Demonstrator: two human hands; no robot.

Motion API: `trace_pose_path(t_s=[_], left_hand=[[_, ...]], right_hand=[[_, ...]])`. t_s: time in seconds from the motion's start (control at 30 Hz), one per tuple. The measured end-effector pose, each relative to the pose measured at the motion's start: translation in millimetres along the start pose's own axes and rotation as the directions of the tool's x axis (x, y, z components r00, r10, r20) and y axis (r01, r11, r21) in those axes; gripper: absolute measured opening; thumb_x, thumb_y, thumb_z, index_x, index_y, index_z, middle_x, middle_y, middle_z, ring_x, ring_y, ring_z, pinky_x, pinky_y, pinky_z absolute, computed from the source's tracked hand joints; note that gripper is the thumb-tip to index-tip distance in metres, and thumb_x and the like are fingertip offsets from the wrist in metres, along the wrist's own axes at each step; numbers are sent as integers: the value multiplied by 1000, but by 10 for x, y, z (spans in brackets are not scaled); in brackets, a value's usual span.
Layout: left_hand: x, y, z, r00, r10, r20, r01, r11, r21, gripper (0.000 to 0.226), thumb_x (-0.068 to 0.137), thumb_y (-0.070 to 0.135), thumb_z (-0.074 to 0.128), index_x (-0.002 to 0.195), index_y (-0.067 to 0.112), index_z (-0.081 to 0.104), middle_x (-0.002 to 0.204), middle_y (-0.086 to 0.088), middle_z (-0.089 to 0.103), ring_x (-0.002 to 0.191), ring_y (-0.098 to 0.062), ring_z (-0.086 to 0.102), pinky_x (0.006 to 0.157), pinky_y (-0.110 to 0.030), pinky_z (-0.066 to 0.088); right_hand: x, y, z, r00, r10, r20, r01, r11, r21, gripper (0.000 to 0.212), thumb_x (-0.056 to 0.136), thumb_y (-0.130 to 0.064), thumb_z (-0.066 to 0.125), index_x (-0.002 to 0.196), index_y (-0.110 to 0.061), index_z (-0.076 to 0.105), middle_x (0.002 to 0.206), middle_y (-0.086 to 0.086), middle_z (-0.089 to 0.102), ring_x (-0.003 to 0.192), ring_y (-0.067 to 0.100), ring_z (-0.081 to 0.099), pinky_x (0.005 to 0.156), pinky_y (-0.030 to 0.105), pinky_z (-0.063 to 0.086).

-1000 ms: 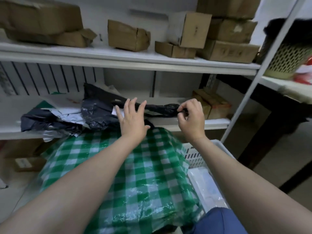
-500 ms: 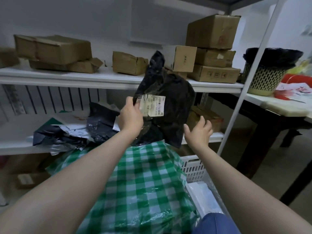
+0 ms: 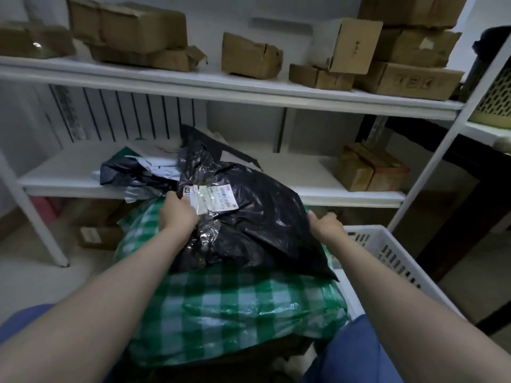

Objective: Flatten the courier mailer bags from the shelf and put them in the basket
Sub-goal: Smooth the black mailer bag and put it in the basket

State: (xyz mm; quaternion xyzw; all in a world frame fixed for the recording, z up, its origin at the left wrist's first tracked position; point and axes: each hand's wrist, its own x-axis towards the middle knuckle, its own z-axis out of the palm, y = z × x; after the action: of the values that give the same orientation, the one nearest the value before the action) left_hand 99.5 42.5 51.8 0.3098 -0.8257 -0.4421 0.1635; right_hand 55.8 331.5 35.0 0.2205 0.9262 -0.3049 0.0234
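Black bag (image 3: 249, 222): lying crumpled, label up, on a green checked bundle (image 3: 235, 308) just beside the white basket (image 3: 387, 244).
Left hand (image 3: 177, 214): gripping the bag's left edge by the label, fingers curled.
Right hand (image 3: 325, 226): pinching its right edge.
Shelf (image 3: 318, 175): holding more crumpled bags (image 3: 132, 172).

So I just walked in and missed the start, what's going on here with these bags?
A person is working on a black mailer bag, holding it with both hands on top of a green checked bundle in front of the shelf. The left hand grips it by the white label, the right hand holds its right edge. More crumpled bags lie on the shelf, and the white basket at the right has not received this one yet.
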Motion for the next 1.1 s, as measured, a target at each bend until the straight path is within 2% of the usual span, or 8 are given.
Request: trace_pose_path(t_s=[0.1, 0.2, 0.33, 0.47, 0.53, 0.67, 0.83, 1.1], left_hand=[[-16, -299, 26, 999, -32, -34, 35, 995, 97, 26, 103, 17, 38, 124, 3, 45, 122, -24, 58, 110, -42, 55, 86, -45, 43], [-67, -434, 78, 996, -62, -70, 77, 970, 232, 38, 100, 12, 45, 134, 2, 35, 132, -25, 51, 117, -44, 52, 88, -49, 42], [-120, -598, 167, 996, 65, -69, -18, 847, 532, 69, 96, 37, 54, 152, 19, 18, 149, -23, 28, 134, -41, 30, 101, -53, 34], [-144, -744, 393, 922, 316, 224, -383, 661, 645, 65, 95, 64, 32, 153, 44, 12, 164, -5, 3, 149, -34, -5, 113, -66, -3], [-207, -785, 538, 872, 288, 395, -487, 587, 647, 62, 93, 72, 18, 150, 53, 4, 164, 3, -10, 147, -35, -19, 107, -68, -16], [-279, -973, 737, 863, 89, 497, -447, 592, 670, 67, 85, 82, 8, 147, 59, -5, 160, 6, -24, 142, -38, -32, 101, -73, -21], [-271, -1052, 817, 868, 100, 487, -447, 586, 676, 69, 82, 85, 6, 146, 61, -6, 161, 7, -21, 143, -38, -29, 101, -77, -17], [-294, -1097, 828, 871, 123, 475, -450, 588, 672, 70, 81, 85, 4, 146, 60, -6, 162, 7, -18, 145, -39, -25, 101, -78, -12]], right_hand=[[-150, 21, 293, 987, -141, 77, 154, 968, -200, 78, 94, -63, 38, 150, -11, 25, 153, 20, 28, 140, 39, 28, 114, 48, 24], [-291, -10, 543, 944, -247, 219, 293, 932, -213, 77, 90, -71, 37, 153, -34, 13, 162, 3, 0, 146, 39, 4, 114, 61, 11], [-427, -49, 810, 878, -319, 357, 448, 812, -375, 79, 84, -81, 27, 151, -46, 6, 161, -8, -14, 146, 37, -13, 105, 75, -1], [-518, -148, 1052, 802, -469, 369, 595, 681, -427, 78, 82, -84, 19, 150, -49, 5, 161, -11, -16, 145, 36, -21, 101, 78, -9], [-549, -170, 1153, 768, -516, 381, 641, 618, -456, 78, 81, -85, 14, 149, -51, 3, 160, -12, -17, 144, 35, -24, 99, 79, -12], [-531, 16, 1325, 781, -473, 407, 624, 591, -510, 81, 78, -87, 7, 149, -51, -3, 160, -11, -21, 143, 37, -29, 95, 80, -14], [-492, 94, 1403, 806, -428, 409, 587, 665, -462, 77, 80, -86, 10, 148, -53, -4, 159, -13, -23, 143, 35, -27, 97, 80, -12], [-505, 161, 1439, 814, -452, 365, 580, 669, -465, 72, 85, -80, 6, 150, -50, -2, 160, -9, -19, 145, 33, -25, 101, 76, -13]])
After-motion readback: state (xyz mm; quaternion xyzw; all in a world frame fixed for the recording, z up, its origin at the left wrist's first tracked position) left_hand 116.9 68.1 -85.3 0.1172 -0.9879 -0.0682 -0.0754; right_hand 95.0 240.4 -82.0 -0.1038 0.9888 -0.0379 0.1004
